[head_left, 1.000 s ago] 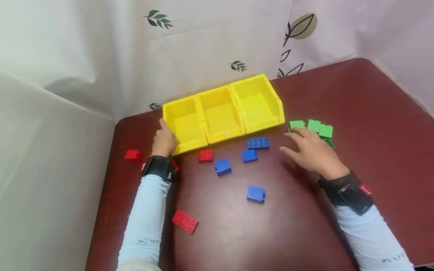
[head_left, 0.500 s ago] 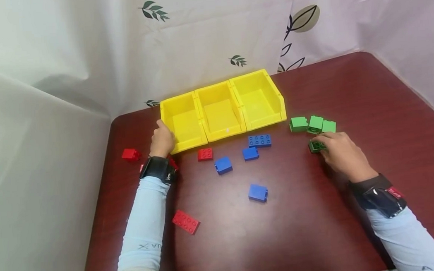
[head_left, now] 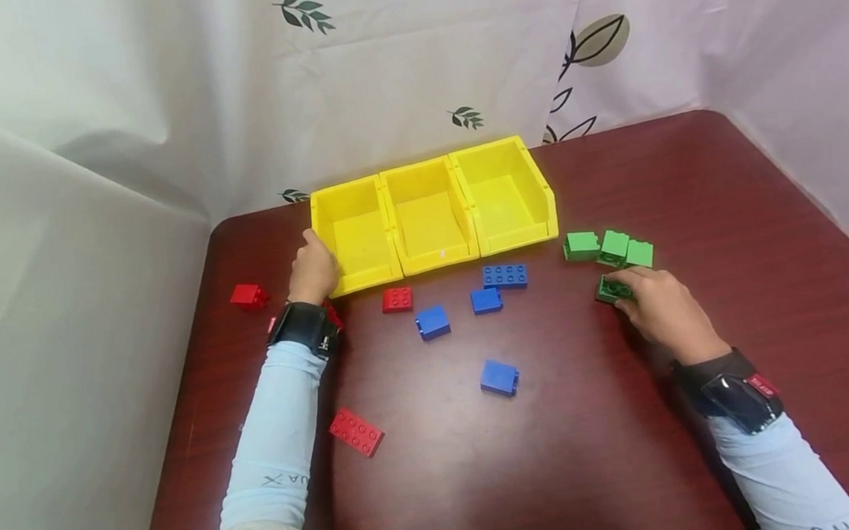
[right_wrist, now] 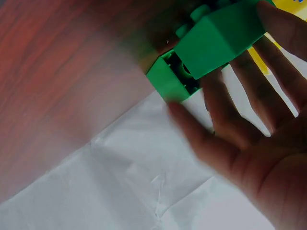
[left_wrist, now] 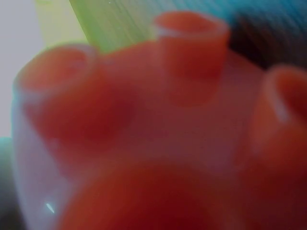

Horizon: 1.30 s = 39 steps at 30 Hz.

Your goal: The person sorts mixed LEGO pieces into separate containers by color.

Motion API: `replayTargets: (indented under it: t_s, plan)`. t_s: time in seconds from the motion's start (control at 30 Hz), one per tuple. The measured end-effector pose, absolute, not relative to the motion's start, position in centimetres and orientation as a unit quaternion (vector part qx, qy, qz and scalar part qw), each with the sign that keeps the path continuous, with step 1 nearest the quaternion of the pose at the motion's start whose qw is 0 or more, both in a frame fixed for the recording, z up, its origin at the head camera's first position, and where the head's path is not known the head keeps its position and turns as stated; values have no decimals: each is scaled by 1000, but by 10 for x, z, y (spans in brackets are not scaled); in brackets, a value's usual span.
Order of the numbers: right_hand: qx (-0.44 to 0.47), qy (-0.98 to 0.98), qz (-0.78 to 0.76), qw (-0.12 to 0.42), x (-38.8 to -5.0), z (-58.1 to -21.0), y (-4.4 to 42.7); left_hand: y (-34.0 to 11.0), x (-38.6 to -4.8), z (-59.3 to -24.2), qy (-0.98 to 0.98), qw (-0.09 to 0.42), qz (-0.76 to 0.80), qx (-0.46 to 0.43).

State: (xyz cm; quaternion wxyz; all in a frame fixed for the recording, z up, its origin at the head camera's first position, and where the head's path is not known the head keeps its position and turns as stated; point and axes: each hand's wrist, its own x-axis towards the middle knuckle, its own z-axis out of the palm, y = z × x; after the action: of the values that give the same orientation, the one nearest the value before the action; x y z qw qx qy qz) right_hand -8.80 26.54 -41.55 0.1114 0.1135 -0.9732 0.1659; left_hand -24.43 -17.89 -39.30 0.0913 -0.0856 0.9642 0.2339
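In the head view my left hand grips the left wall of the leftmost yellow bin; its fingertips are partly hidden. A red brick lies by that wrist, and red studs fill the left wrist view, blurred. At right, my right hand has thumb and fingers around a dark green brick lying with its hollow side showing. Just behind it sit lighter green bricks. The right wrist view shows the fingers of my right hand at green bricks.
Three yellow bins stand side by side at the back, against a white curtain. Several blue bricks lie in the middle of the table. Other red bricks lie at the far left, before the bins and nearer the front.
My right hand has moved right from beside the green bricks and closed around the dark green one. My left hand stays at the leftmost bin. The head view has shifted slightly.
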Motion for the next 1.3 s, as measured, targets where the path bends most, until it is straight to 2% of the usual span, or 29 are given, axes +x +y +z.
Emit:
replayTargets:
  t_s: [0.23, 0.37, 0.53, 0.8, 0.9, 1.07, 1.3]
  plan:
    - [125, -974, 173, 71, -91, -407, 260, -180, -244, -393, 965, 82, 235, -80]
    - [129, -975, 171, 61, -105, -390, 244, -182, -243, -392, 966, 80, 234, -80]
    - [111, -975, 189, 39, -145, -358, 210, -184, -241, -389, 966, 74, 236, -79]
    - [50, -979, 193, -40, -226, -327, 161, -178, -240, -391, 965, 68, 239, -78]
    - [39, -980, 187, -48, -252, -329, 146, -177, -241, -390, 966, 66, 236, -81]
    - [34, -980, 193, -25, -285, -351, 136, -175, -240, -390, 965, 66, 239, -88]
    - [62, -986, 150, -45, -310, -380, 129, -177, -241, -388, 961, 69, 250, -99]
